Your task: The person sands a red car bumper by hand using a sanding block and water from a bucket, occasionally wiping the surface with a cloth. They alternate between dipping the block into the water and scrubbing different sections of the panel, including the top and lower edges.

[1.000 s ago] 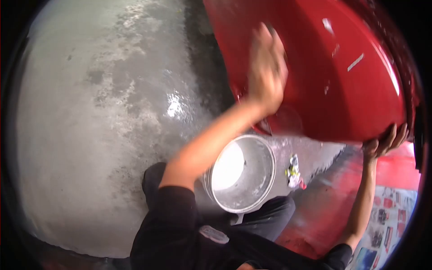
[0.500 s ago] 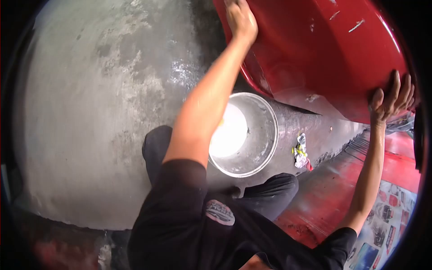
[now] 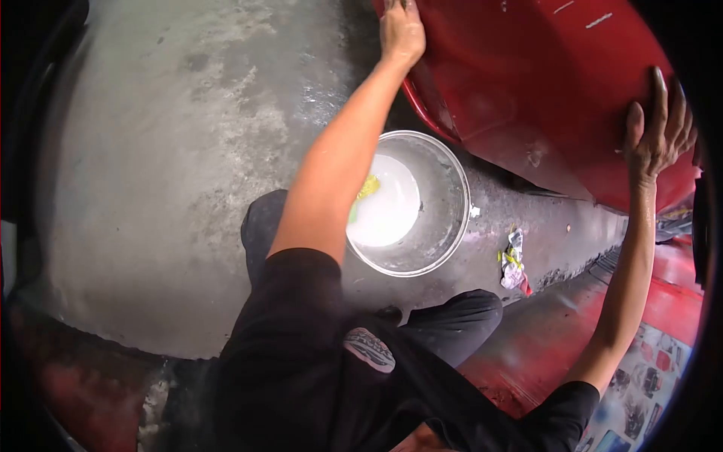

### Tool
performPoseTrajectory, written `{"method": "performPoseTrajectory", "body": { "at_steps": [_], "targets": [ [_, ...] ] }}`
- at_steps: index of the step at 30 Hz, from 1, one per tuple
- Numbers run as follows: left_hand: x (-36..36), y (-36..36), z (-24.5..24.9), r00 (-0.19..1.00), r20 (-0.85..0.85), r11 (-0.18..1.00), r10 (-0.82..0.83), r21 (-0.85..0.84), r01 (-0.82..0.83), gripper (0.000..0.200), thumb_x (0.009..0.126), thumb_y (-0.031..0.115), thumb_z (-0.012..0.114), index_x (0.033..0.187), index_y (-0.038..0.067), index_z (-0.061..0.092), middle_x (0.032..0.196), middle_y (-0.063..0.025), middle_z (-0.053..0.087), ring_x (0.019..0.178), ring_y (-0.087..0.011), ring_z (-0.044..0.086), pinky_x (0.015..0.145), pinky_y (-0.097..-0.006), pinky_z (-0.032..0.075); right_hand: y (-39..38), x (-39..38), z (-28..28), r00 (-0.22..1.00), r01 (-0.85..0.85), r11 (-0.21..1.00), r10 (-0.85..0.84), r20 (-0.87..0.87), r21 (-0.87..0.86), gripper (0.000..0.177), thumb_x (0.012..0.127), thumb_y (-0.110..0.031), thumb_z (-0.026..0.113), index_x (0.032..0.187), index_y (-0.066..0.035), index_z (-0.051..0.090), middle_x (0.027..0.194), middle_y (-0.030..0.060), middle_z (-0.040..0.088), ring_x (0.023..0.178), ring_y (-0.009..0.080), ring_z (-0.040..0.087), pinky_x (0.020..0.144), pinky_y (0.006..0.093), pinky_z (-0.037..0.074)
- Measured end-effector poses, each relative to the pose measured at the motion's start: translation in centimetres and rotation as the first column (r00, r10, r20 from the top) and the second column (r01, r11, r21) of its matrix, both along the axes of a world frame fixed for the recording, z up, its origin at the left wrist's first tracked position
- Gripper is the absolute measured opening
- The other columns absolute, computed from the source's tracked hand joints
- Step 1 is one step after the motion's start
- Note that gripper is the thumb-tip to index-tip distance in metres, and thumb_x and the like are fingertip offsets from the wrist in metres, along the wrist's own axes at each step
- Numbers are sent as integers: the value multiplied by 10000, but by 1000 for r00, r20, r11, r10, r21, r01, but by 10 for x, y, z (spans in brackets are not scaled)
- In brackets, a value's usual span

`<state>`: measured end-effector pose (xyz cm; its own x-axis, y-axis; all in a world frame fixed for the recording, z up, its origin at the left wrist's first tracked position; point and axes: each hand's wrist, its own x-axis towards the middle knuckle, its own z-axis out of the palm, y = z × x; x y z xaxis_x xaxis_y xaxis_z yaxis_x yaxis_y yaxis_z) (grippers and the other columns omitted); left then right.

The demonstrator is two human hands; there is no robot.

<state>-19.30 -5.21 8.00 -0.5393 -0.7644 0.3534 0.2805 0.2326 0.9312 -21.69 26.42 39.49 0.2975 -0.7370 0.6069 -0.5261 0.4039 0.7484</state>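
A large red car panel (image 3: pixel 542 90), scuffed with pale scratches, fills the upper right of the head view. At its left edge my left hand (image 3: pixel 403 34) is curled closed, apparently round the edge, with the fingertips partly cut off by the top of the view. Flat on the panel's right side rests my right hand (image 3: pixel 661 135), fingers spread. Under my left forearm stands a round bucket (image 3: pixel 446 207) with cloudy white liquid (image 3: pixel 392 215) inside. A yellow-green sponge (image 3: pixel 369 187) shows there, partly hidden by the arm.
Crumpled wrappers (image 3: pixel 514 260) lie on the grey concrete floor (image 3: pixel 166 188), right of the bucket. My bent knees (image 3: pixel 463 320) flank the bucket's near side. A red-stained surface (image 3: pixel 527 354) and a printed sheet (image 3: pixel 636 392) are at the lower right.
The bucket and the panel's lower edge sit slightly higher in view. My left forearm has shifted a little, uncovering the sponge. The right hand's fingers are more stretched out on the panel.
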Motion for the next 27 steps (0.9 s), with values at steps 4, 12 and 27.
{"method": "performPoseTrajectory", "body": {
  "at_steps": [4, 12, 27],
  "targets": [
    [35, 43, -55, 996, 79, 995, -34, 92, 27, 505, 1129, 198, 397, 1488, -145, 486, 1610, -365, 414, 1495, -526, 392, 1240, -545, 343, 2, 12, -6, 998, 18, 999, -17, 56, -29, 562, 1018, -518, 630, 1557, -361, 595, 1577, 65, 563, 1426, 290, 532, 1215, 529, 317],
    [137, 132, 31, 990, -120, 991, -72, 105, 84, 611, 1169, 305, 400, 1626, -97, 344, 1738, -290, 270, 1635, -459, 189, 1332, -494, 185, -10, 26, -4, 998, 45, 996, -43, 38, -72, 538, 1074, -531, 525, 1560, -312, 603, 1666, 23, 500, 1518, 274, 459, 1264, 520, 222],
    [89, 211, 59, 972, -236, 913, 15, -392, -110, 670, 1122, 150, 424, 1711, -23, 157, 1790, -280, 29, 1641, -520, 34, 1327, -592, 58, 1, 35, -3, 984, 176, 984, -176, 19, -6, 586, 1032, -494, 526, 1468, -123, 651, 1643, 247, 462, 1572, 476, 355, 1311, 645, 132]
  ]
}}
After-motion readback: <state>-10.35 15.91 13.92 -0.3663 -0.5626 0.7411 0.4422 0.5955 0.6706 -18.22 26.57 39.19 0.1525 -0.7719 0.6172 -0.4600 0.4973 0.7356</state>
